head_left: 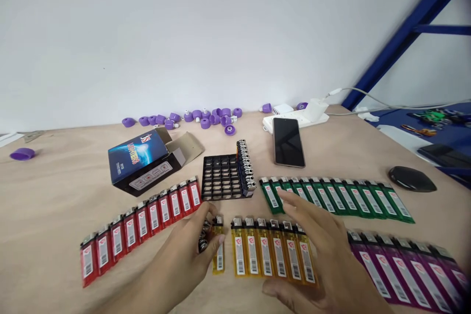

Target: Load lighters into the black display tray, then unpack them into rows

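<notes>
My left hand (pixel 187 245) is closed around a few lighters (pixel 204 243), whose metal tops peek out between thumb and fingers; their bodies are hidden. A single yellow lighter (pixel 220 257) lies flat beside its thumb tip. My right hand (pixel 324 245) is open, fingers and thumb spread over the right end of a row of yellow lighters (pixel 264 250). Beyond the hands sits a black compartment tray (pixel 221 175), with one column of lighters (pixel 246 164) standing upright along its right side.
Red lighters (pixel 142 220) fan out at left, green lighters (pixel 338 195) and purple lighters (pixel 401 267) at right. An open blue box (pixel 142 162) stands behind the red row. Purple caps (pixel 205 122), a phone (pixel 288 142), a power strip (pixel 301 120) and a dark oval object (pixel 412 178) lie farther back.
</notes>
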### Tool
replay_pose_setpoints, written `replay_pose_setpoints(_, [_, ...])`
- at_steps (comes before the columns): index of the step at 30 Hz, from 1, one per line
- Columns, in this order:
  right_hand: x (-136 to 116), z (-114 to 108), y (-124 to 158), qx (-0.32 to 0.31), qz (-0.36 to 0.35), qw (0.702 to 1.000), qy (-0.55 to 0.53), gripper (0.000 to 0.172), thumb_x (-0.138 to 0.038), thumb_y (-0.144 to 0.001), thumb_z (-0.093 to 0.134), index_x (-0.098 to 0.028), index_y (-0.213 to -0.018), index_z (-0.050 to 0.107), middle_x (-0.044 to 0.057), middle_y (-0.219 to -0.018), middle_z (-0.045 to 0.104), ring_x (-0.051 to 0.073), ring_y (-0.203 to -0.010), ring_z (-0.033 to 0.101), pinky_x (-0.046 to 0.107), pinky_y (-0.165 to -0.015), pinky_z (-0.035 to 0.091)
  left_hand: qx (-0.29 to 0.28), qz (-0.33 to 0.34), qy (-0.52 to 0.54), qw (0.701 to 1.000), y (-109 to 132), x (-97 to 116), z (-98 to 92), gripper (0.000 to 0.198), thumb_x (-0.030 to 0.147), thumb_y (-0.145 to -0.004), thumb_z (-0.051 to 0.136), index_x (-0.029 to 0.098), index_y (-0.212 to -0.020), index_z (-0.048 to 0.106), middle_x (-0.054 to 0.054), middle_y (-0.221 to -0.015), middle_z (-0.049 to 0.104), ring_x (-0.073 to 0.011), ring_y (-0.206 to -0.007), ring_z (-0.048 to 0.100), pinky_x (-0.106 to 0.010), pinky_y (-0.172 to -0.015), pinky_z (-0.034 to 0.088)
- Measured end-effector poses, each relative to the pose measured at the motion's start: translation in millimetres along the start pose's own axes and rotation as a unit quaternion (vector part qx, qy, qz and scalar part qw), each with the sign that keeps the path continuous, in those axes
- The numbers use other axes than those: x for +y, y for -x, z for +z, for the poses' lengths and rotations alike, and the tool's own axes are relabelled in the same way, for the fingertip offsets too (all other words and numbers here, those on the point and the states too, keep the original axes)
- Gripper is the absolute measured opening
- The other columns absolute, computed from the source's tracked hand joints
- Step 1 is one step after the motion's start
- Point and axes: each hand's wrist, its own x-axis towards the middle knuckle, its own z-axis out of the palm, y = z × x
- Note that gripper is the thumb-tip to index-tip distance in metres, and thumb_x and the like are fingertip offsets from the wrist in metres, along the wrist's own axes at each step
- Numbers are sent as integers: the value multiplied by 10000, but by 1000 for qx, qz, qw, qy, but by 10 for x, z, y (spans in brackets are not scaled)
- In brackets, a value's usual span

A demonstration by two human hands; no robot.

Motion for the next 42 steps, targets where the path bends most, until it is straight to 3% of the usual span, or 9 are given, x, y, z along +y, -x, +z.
replay_pose_setpoints(5, [-6, 23, 15, -2, -30, 999, -26, 708, -401, -890, 648, -179, -1478, 322, 198, -1440, 507, 365, -1282, 537, 509, -993, 476, -6, -1, -35, 999, -6, 15, 69, 86, 243, -914, 487, 251, -992, 449, -9, -871, 645, -228, -781, 607, -325, -687, 412])
replay_pose_setpoints(18, [42, 38, 48, -14, -34, 999, -1, 684, -429, -898, 634, -162, -1454, 336, 201, -1474, 426, 359, -1324, 471, 504, -1011, 463, -42, -10, -47, 998, -1, -17, 101, 95, 321, -925, 419, 250, -988, 421, -20, -840, 629, -242, -742, 599, -347, -671, 400])
replay_pose_setpoints(29, [36, 63, 50, -1, -1, 1000, -9, 661, -410, -854, 680, -227, -1433, 417, 151, -1423, 524, 363, -1232, 571, 484, -945, 520, -37, -10, -59, 998, -11, -14, 100, 147, 302, -914, 448, 253, -1052, 430, -23, -871, 636, -250, -781, 605, -347, -678, 400])
replay_pose_setpoints(42, [-15, 69, 32, 6, 2, 1000, -29, 660, -337, -911, 616, -196, -1489, 330, 179, -1428, 513, 351, -1269, 545, 505, -968, 505, -36, 8, -54, 998, 17, -38, 104, 150, 287, -924, 460, 256, -1069, 433, -5, -858, 628, -233, -763, 594, -340, -672, 404])
